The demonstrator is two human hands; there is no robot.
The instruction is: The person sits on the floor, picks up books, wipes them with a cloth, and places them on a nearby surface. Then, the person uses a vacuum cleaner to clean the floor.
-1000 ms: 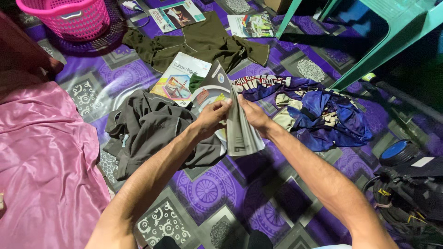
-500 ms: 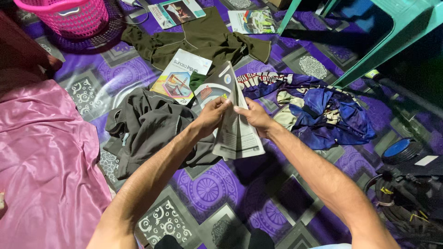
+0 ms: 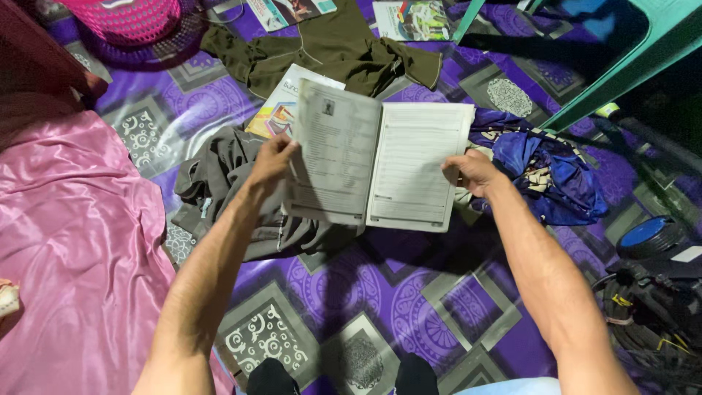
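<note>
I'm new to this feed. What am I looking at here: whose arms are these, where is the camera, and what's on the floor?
There is no machine: the camera sits on a person's head and looks down at their own bare arms. The left hand and right hand hold an open booklet by its outer edges, printed pages facing up. Below lies a purple patterned mat. On it are a grey garment, an olive shirt, a blue patterned cloth and another book. Pink satin fabric lies to the left, a pink basket at the top.

Pink basket [image 3: 124, 14], olive shirt [image 3: 329, 51], grey garment [image 3: 227, 175], blue cloth [image 3: 548, 172] on floor.
</note>
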